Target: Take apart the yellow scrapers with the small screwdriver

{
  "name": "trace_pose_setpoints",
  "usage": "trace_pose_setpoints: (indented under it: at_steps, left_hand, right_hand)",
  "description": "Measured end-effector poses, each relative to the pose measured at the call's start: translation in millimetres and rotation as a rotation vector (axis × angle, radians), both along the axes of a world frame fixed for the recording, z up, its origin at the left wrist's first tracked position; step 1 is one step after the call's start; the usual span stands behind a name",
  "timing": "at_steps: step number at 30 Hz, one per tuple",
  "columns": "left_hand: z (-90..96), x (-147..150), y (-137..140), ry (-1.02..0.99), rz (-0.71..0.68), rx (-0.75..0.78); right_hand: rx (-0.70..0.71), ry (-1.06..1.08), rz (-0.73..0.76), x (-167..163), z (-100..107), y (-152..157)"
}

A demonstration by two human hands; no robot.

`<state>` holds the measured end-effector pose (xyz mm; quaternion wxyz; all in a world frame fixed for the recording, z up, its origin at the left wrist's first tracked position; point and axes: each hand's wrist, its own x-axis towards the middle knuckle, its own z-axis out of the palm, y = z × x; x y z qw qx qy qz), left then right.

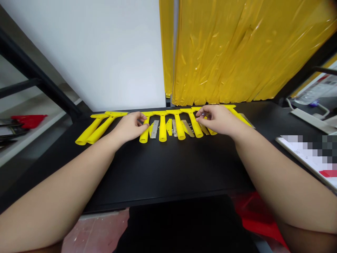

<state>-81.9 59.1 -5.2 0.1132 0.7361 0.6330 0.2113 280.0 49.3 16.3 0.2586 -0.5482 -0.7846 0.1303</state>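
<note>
While a white panel (105, 52) and yellow sheeting (223, 52) close off the far side, a black bench (168, 172) runs across the scene, its near half bare between the forearms. Both hands work over a row along its far edge. The left hand (131, 125) is half curled at a yellow handle, thumb and fingertips a little apart; whether it grips cannot be told. The right hand (217, 117) bends over the right part of the row, fingers drawn toward the thumb; something small glints at the fingertips, too unclear to name, and whether it is held cannot be told.

The handles (162, 130) lie roughly side by side, two of them apart at the left. Among those toward the middle and right lie metal blades (155, 129), small yellow plates (170, 127) and tiny bright bits (172, 130), perhaps screws. The laying-out looks well along, by judgement: most gaps between the hands have parts in them, while none show by the left pair. No blade can be made out fixed to a handle.

At the right, a pale board (295, 151) and a bottle (312, 93) bear printing, but no word or brand is legible. No lettering shows on the handles.
</note>
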Motion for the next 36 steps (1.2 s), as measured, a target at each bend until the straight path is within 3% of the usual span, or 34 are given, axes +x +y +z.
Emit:
trace_pose_setpoints:
  at_steps: [7,12,16,21,25,29,36]
  left_hand:
    - [-2.1,0,1,0.022,-0.024,0.013]
    - [4.1,-10,5,0.172,0.011,0.097]
    - [24.8,-32,7,0.431,0.233,0.059]
    - [42.3,-60,11,0.491,0.418,-0.11]
    - [37.5,-72,16,0.481,0.487,-0.203]
    - [32.6,-81,19,0.451,0.523,-0.182]
    - [24.3,-119,43,0.439,0.48,-0.253]
  right_hand:
    - [0.004,-0.026,-0.093,7,3,4]
    - [0.021,-0.004,-0.223,24,6,15]
    - [0.063,0.028,-0.273,34,5,24]
    - [0.118,0.059,-0.244,32,7,21]
    - [0.123,0.061,-0.239,28,8,18]
    - [0.124,0.069,-0.235,28,8,18]
    - [0.093,0.076,-0.221,27,9,19]
